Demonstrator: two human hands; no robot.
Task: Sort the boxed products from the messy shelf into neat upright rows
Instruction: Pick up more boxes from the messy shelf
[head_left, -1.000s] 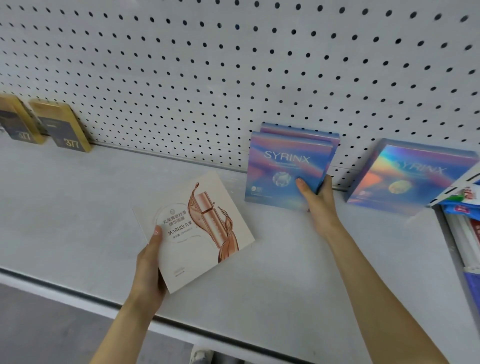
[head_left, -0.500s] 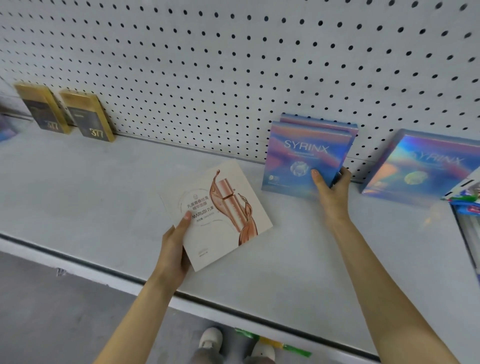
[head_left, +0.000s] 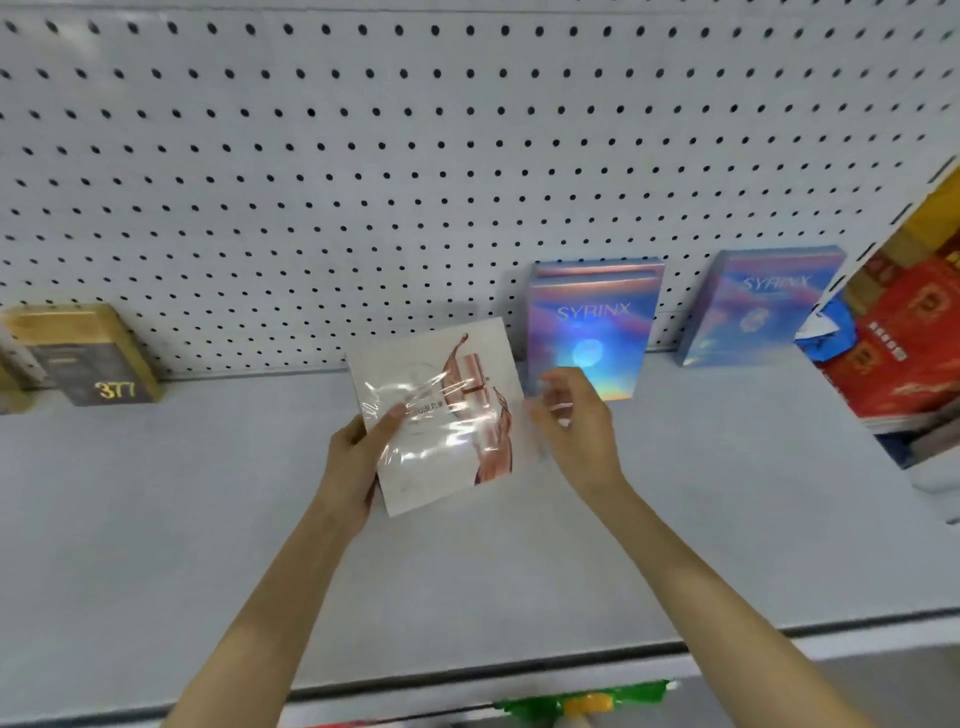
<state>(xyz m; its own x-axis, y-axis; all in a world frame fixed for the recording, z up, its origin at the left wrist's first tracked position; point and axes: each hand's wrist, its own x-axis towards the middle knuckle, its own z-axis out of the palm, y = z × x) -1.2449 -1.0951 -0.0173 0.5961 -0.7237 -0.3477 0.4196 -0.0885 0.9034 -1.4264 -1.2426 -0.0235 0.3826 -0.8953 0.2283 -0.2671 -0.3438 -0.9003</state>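
Observation:
My left hand grips the left edge of a flat white box with a rose-gold bottle printed on it, raised above the grey shelf; glare from its wrap hides the print. My right hand hovers just right of that box, fingers loosely curled, holding nothing. Behind it two iridescent SYRINX boxes stand upright, one against the other, at the pegboard. A further SYRINX box leans against the pegboard to the right.
A gold and dark box marked 377 stands at the far left by the pegboard. Red packages and a blue item fill the neighbouring bay at right. The shelf's front edge runs below my forearms.
My right hand has let go of the SYRINX pair and drawn back toward the white box. My left hand has lifted the white box up and closer to the pegboard.

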